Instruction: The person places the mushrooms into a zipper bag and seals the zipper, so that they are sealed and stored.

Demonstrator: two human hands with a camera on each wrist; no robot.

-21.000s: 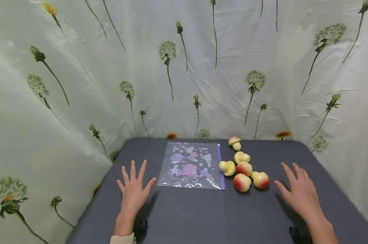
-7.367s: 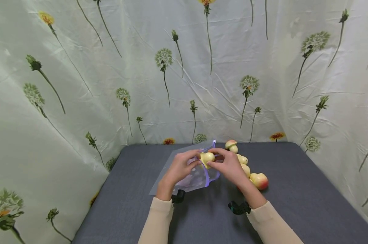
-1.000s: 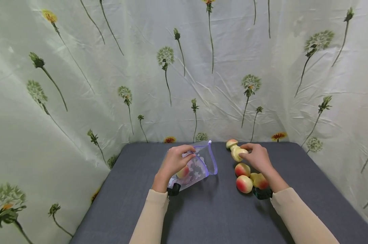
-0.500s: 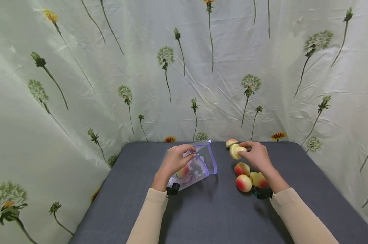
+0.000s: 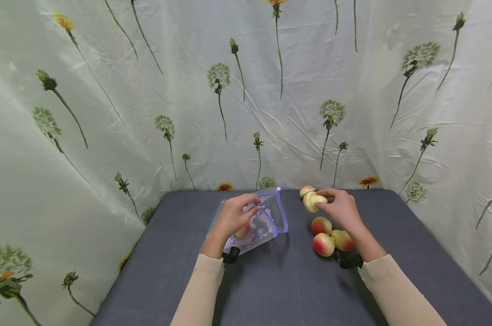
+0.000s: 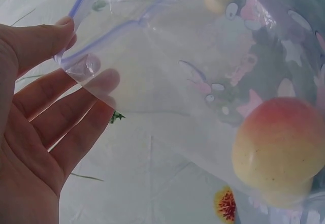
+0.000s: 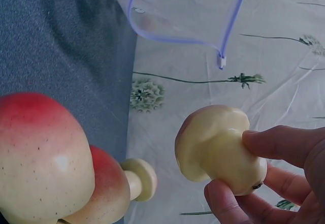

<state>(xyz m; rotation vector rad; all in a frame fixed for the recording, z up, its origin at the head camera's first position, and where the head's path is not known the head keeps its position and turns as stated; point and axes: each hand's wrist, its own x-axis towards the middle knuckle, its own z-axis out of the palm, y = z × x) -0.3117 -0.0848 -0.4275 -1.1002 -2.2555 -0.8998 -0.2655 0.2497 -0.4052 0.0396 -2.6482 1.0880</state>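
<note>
My left hand [image 5: 234, 215] pinches the purple-edged rim of a clear zip bag [image 5: 266, 228] between thumb and fingers. The bag's mouth gapes toward the right. Inside it lies a red-and-cream toy mushroom [image 6: 279, 142], seen through the printed plastic in the left wrist view. My right hand [image 5: 341, 210] pinches a second, cream toy mushroom [image 7: 223, 153] by its stem, clear of the table and right of the bag. Its cap faces away from the palm in the right wrist view.
One mushroom [image 5: 307, 190] lies at the table's back edge, just behind the held one. Several more, among them a red-capped mushroom [image 5: 324, 245], sit clustered before my right wrist. A flower-printed curtain [image 5: 246, 90] hangs behind the grey table [image 5: 278, 290].
Earlier the bag lay flat and both hands were free; later a mushroom went into the bag. Over the last second the right hand raised another mushroom slightly, while the left hand stayed put.
</note>
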